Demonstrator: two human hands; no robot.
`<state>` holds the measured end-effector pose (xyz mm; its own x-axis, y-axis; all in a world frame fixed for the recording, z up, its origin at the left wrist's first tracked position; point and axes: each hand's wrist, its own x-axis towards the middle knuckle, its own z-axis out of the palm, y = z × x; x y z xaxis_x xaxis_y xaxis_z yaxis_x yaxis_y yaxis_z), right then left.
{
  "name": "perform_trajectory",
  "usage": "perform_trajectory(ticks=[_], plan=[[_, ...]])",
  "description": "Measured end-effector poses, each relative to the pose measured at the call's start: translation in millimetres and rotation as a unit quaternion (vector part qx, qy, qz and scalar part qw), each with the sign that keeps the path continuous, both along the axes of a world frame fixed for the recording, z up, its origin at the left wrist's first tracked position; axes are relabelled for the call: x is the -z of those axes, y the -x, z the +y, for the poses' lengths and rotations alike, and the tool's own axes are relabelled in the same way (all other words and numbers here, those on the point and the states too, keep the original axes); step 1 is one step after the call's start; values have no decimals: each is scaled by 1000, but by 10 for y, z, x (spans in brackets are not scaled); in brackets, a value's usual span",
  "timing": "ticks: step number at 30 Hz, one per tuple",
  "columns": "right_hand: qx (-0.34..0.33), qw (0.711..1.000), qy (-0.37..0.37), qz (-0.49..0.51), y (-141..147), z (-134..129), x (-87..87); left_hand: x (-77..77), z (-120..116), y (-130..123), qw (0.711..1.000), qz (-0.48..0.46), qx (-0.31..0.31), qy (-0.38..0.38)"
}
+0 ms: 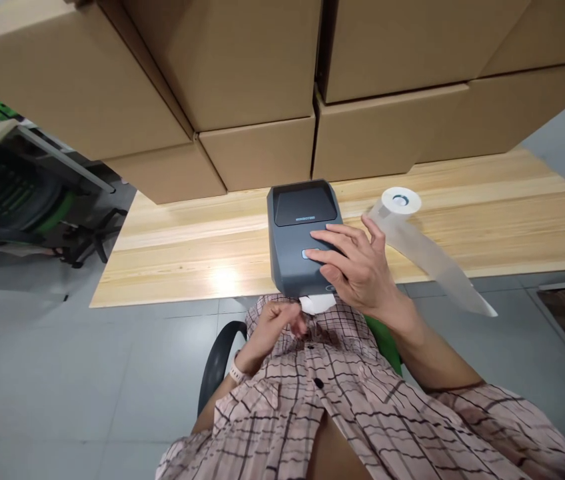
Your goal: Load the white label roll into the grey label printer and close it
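A dark grey label printer [295, 233] stands at the table's front edge. My right hand [362, 270] lies over its right side with fingers spread, and one fingertip rests on the small lit button [311, 254]. White label paper [318, 304] sticks out of the printer's front, below the edge of its body. At the left end of that paper, my left hand [276, 323] is closed, its thumb on the corner; its lower fingers are slightly blurred. To the right of the printer stands a roll of labels [401, 201], with a long strip [437, 263] unwound over the table's front edge.
Large cardboard boxes [257, 150] are stacked along the back of the wooden table [187, 247]. A dark office chair [17, 187] stands at the far left. Grey floor tiles [157, 373] lie in front of the table.
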<state>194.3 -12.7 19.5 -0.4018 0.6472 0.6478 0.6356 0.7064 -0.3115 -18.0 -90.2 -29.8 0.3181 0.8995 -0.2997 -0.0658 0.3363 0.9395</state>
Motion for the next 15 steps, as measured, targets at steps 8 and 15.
perform_trajectory(ticks=[8,15], plan=[[-45,982,132,126,-84,-14,248,-62,144,170,903,105,-326,-258],[5,935,197,295,-145,-192,661,-90,258,-166,912,114,-205,-336]])
